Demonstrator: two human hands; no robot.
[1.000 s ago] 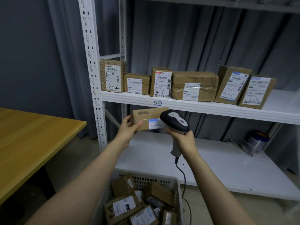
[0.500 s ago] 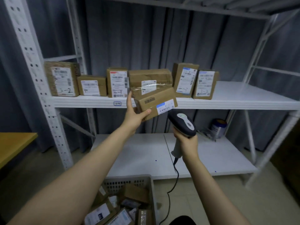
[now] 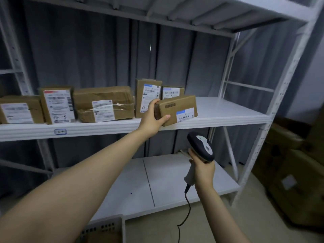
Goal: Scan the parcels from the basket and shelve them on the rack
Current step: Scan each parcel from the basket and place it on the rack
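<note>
While five brown cardboard parcels (image 3: 103, 104) sat on the white rack (image 3: 228, 111), the left grip (image 3: 150, 120) clasped another parcel (image 3: 177, 109), unshelved; the right grip (image 3: 203, 167) clenched the grey scanner (image 3: 201, 144).

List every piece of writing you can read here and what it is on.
"4-3": handwritten on the red-topped label of the tall parcel.
"4": handwritten on the upright parcel, the rest hidden behind the left hand.
Shelf tag: blurred, unreadable.
Printed labels on the held parcel and the other parcels: too blurred to read.
Scanner in the right hand: no writing shows.
</note>
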